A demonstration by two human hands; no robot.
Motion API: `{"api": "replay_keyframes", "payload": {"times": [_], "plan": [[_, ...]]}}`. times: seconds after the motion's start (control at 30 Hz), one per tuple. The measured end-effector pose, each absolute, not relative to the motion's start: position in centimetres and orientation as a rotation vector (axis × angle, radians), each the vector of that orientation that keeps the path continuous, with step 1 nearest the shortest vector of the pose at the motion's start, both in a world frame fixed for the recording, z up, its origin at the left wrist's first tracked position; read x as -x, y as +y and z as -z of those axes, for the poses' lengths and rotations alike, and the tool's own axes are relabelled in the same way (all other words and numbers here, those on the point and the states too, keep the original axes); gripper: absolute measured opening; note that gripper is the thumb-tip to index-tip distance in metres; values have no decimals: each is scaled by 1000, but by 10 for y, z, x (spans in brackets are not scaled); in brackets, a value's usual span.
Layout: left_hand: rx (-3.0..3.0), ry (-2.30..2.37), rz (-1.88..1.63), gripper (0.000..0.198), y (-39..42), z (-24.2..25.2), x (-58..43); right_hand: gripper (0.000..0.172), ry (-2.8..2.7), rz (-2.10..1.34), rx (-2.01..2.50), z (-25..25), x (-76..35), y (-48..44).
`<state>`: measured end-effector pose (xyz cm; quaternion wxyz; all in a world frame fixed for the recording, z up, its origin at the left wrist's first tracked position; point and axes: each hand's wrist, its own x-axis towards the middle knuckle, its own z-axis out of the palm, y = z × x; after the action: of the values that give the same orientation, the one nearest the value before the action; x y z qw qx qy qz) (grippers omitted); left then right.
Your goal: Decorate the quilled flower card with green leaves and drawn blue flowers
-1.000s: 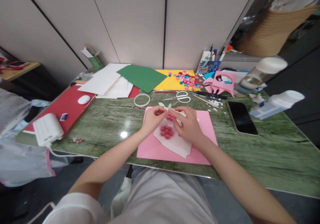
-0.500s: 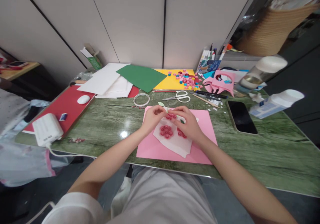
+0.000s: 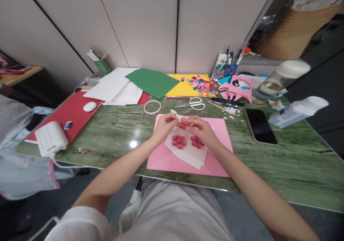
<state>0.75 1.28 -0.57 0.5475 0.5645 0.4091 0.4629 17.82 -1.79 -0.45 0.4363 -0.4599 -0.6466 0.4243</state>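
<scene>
A white sheet lies on a pink paper at the near edge of the green table, and it carries clusters of small red paper coils, one group at its middle, another just to the right and a third at its far end. Both hands meet over that far end. The left hand has its fingers curled and pinched together near the farthest coils; the right hand is likewise drawn narrow, fingertips close to the left one's, its palm partly covering the right-hand cluster. What either pinches is too small to tell. A pale green leaf cutout lies just beyond the fingers.

Farther out, a ring of white tape and white-handled scissors lie between the pink paper and a yellow sheet scattered with loose pink and blue coils. A green sheet overlaps white papers. A black phone lies to the right, well apart, with a glue bottle beyond it. To the left sit a white power bank and a mouse on a red mat.
</scene>
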Motion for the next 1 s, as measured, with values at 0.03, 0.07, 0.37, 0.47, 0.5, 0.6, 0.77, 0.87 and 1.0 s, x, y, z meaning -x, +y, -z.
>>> {"api": "replay_keyframes", "payload": {"times": [0.03,0.07,0.37,0.47,0.5,0.6,0.77,0.87,1.0], "plan": [[-1328,970,-1091,4,13,6,-7,25,-1591,-1081,1135,5,-178,-18],[-1319,968,-1082,4,13,6,-7,25,-1577,-1104,1126,5,-178,-18],[-1252,867,-1050,5,13,11,-7,24,-1499,-1237,1116,2,-178,-17],[-1243,861,-1047,5,13,11,-7,23,-1477,-1264,1112,1,-178,-17],[-1240,858,-1046,5,13,11,-7,23,-1475,-1269,1113,0,-178,-17],[-1239,857,-1043,4,14,11,-7,23,-1472,-1281,1124,-1,-178,-18],[-1234,878,-1042,6,13,11,-7,24,-1452,-1305,1129,-2,-178,-18],[-1227,873,-1044,6,13,11,-8,24,-1455,-1306,1131,-2,-178,-18],[-1219,860,-1051,6,14,12,-7,24,-1443,-1329,1153,-3,-179,-17]]}}
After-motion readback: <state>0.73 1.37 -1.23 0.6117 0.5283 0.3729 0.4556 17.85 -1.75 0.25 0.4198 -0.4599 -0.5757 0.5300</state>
